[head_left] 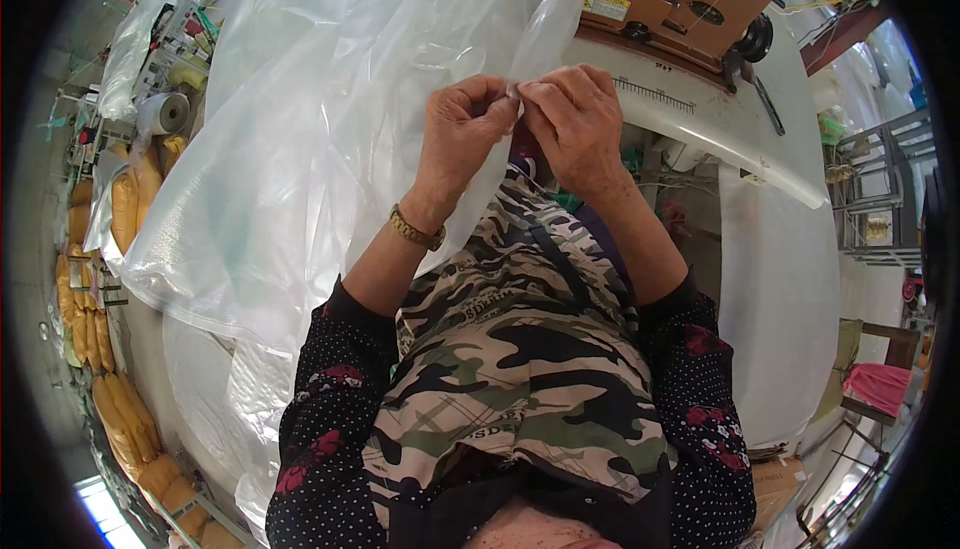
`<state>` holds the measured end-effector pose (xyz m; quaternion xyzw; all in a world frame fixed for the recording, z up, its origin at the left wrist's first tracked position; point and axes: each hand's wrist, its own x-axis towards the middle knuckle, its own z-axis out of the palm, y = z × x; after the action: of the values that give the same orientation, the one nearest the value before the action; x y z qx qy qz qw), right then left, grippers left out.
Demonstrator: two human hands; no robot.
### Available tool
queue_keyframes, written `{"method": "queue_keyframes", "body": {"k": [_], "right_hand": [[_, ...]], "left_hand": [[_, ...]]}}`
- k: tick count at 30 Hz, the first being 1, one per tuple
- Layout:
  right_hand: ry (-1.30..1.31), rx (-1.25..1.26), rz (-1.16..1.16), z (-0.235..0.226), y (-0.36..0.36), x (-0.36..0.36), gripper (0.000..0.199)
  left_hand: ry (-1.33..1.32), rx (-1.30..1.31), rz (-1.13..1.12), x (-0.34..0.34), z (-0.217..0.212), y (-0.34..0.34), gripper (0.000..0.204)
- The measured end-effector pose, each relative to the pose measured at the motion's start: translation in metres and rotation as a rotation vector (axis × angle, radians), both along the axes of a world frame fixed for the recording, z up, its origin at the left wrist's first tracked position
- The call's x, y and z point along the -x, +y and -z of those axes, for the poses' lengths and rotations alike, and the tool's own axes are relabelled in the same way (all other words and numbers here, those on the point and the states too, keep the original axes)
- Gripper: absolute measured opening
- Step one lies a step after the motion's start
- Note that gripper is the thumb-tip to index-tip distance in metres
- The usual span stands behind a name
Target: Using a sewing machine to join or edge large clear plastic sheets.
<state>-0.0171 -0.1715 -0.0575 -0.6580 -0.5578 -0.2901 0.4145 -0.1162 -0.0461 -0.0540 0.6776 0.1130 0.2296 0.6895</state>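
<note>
Translucent white plastic sheeting [300, 159] spreads in broad, creased folds beneath and to the left of the bare left hand [462, 134], with its loose edge running up to the fingertips of both hands. The left hand has its thumb and forefinger pinched together on that edge, and the bare right hand [580, 127], just beside it, pinches at the same spot; the small bit between the fingertips is too fine to make out. A gold-coloured wristwatch [416, 228] sits on the wrist below the left hand. Right of the right hand lies a smooth white surface [738, 137] marked with a black ruler scale [655, 94], and beyond that hand, to the right, stands a brown metal machine with black knobs [680, 9]. A slim dark metal tool [768, 104] rests on the surface, farther right of the right hand than the scale. Nearer the body than both hands is a green, black and tan camouflage apron [520, 379]. Well left of the left hand, stuffed yellow-orange bags [122, 419] are piled up.
</note>
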Motion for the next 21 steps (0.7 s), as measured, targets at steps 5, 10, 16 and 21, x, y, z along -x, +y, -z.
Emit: {"method": "queue_keyframes", "body": {"k": [5,10,16,21], "right_hand": [[-0.03,0.017,0.005,-0.001,-0.002,0.001,0.019],[-0.075,0.054,-0.045,0.001,-0.001,0.0,0.024],[0.558,-0.193,-0.222,0.019,-0.013,-0.033,0.029],[0.956,-0.185,-0.119,0.014,0.065,-0.022,0.061]], "left_hand": [[-0.033,0.069,0.099,-0.001,-0.003,0.006,0.013],[-0.227,0.061,0.129,-0.01,-0.003,0.008,0.018],[0.086,-0.161,-0.083,-0.012,-0.028,0.024,0.012],[-0.029,-0.68,-0.112,-0.028,-0.095,0.035,0.013]]}}
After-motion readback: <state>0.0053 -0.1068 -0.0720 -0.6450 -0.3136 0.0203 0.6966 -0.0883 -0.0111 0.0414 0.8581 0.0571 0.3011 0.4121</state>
